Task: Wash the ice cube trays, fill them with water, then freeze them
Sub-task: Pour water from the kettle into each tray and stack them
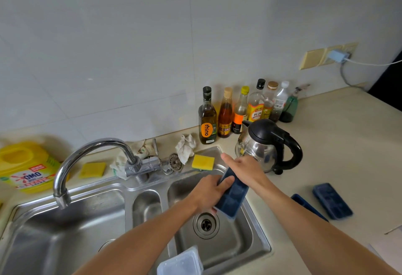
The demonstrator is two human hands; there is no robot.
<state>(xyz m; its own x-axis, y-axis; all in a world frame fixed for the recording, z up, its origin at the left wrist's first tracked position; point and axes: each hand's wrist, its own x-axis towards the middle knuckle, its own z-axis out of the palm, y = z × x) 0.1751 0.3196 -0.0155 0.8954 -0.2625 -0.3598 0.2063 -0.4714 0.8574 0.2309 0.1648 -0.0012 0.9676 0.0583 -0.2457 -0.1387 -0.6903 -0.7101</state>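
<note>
We record: dark blue plastic ice cube tray (233, 194) over the silver stainless-steel sink (108, 187); second dark blue plastic tray (331, 200) on the cream worktop (348, 155). Yellow rectangular sponge (203, 162). Yellow plastic detergent jug (26, 166), red-and-blue label. Polished steel kettle (267, 146), black lid and handle.

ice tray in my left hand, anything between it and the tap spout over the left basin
Nothing visible does. The ice tray, gripped by the left hand over the right basin, has only open air above the small middle basin between it and the faucet spout.
</note>
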